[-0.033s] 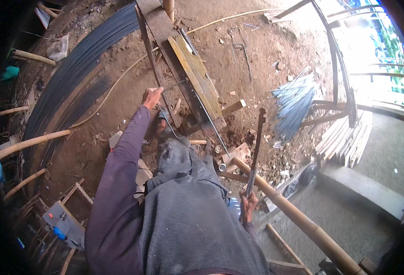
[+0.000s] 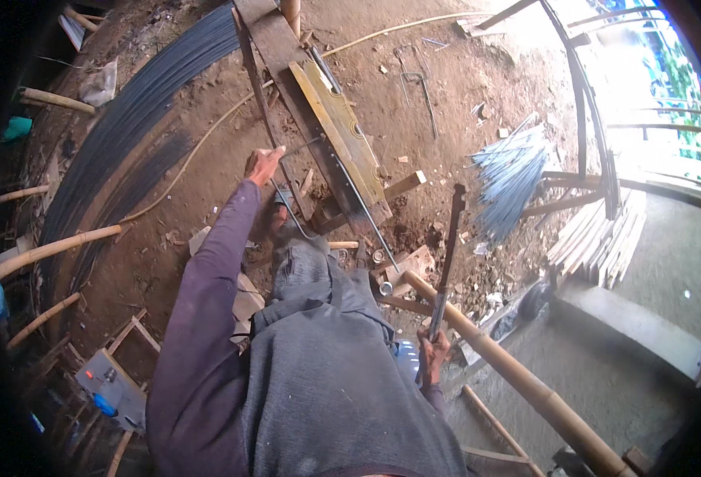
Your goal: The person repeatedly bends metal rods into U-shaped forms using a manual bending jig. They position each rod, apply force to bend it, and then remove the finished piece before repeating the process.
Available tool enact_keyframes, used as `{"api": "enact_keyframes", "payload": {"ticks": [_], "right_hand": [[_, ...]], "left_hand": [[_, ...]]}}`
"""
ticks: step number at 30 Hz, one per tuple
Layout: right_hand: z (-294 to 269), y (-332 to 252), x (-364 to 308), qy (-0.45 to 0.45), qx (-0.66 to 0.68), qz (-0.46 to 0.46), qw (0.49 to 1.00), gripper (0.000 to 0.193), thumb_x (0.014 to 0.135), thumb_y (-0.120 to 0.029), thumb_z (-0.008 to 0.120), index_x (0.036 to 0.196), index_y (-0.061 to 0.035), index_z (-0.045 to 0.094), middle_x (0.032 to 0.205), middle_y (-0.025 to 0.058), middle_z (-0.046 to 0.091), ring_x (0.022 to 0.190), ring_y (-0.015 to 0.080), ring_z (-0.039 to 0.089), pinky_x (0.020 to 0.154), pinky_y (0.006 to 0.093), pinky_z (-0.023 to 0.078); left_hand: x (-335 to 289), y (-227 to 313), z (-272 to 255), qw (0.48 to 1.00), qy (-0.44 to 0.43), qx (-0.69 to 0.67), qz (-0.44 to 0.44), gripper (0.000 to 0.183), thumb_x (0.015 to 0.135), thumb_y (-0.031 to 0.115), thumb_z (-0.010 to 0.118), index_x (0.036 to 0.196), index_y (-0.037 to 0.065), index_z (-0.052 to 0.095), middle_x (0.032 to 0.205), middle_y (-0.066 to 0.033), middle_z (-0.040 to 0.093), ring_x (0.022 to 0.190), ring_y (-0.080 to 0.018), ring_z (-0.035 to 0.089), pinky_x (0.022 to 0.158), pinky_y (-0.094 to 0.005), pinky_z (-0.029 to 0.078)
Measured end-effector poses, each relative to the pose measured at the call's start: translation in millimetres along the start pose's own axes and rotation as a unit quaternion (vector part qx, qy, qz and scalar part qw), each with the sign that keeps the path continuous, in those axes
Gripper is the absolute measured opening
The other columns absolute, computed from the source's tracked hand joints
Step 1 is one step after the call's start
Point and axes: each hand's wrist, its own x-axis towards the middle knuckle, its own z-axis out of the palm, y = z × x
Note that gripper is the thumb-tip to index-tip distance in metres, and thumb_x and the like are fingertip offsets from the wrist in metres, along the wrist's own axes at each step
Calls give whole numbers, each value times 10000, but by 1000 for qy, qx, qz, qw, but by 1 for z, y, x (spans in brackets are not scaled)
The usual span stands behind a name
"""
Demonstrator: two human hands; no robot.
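Observation:
My left hand is closed around a thin bent steel rod. One end of it reaches over to the wooden bench plank; a hooked length below the hand seems to belong to the same rod. Fixed on the plank is a yellowish metal plate with curved cutouts. A dark straight rod runs along the plate's near side and past the plank's end. Away from the bench, at the right, my right hand grips the lower end of a long, rusty steel bar with a notched tip, held upright.
Long dark rods lie bundled at the left. Cut rods are heaped on the dirt at the right, near wooden strips. A bamboo pole slants beside my right hand. A grey box stands at the lower left.
The steel bar in my right hand has shifted very slightly to the right and up. My left hand and the bent rod are practically still.

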Motion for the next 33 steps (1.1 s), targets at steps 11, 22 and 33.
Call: {"api": "enact_keyframes", "payload": {"ticks": [11, 22, 33], "right_hand": [[-6, -62, 50, -85, -74, -31, 993, 229, 828, -203, 776, 865, -8, 661, 657, 81, 636, 607, 149, 603, 576, 337, 478], [3, -95, 144, -194, -29, -100, 975, 240, 831, -251, 766, 883, -35, 673, 633, 70, 626, 549, 175, 569, 533, 349, 448], [-36, -48, 337, -163, -383, -406, 813, 86, 817, -121, 674, 762, -73, 630, 628, 75, 631, 516, 235, 609, 483, 395, 516]], "left_hand": [[81, -10, 31, 986, -100, 83, 109, 528, 892, 472, 691, 675, 7, 567, 611, -63, 611, 523, -163, 511, 482, -396, 398], [80, 29, 43, 979, -178, 81, 55, 519, 849, 524, 728, 891, 7, 736, 731, -123, 698, 666, -202, 661, 611, -370, 515], [62, 55, 50, 989, -95, 114, 9, 601, 853, 555, 707, 598, 12, 664, 559, -74, 609, 525, -166, 577, 547, -374, 456]]}}
